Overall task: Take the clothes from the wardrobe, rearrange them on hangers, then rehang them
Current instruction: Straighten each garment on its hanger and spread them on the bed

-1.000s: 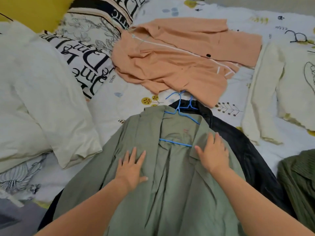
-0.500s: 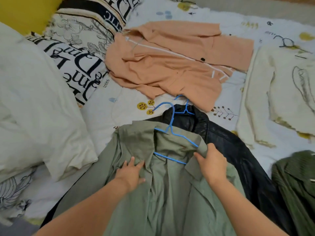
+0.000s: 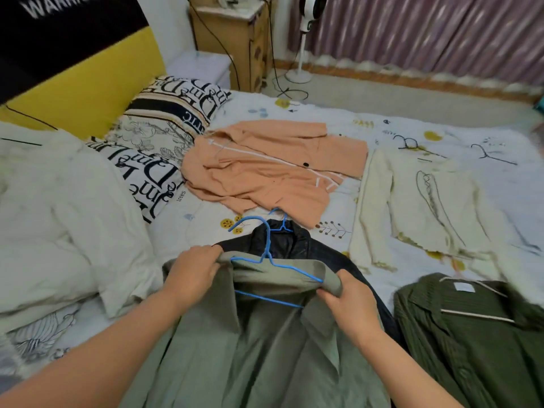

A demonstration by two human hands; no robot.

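Observation:
A sage-green jacket hangs on a blue wire hanger over the near part of the bed. My left hand grips the jacket's left shoulder, and my right hand grips its right shoulder at the collar end. Under it lies a black leather jacket on a second blue hanger. A peach jacket lies spread farther back. To the right lies a cream top. A dark green ribbed shirt on a white hanger is at the near right.
The bed has a white patterned sheet. White pillows and a lettered pillow lie at left against a yellow headboard. Beyond the bed stand a wooden cabinet, a white fan and a purple curtain.
Both hands moved from lying flat on the green jacket's front up to its shoulders and took hold, lifting the collar. The view tilted up and shows the room beyond the bed.

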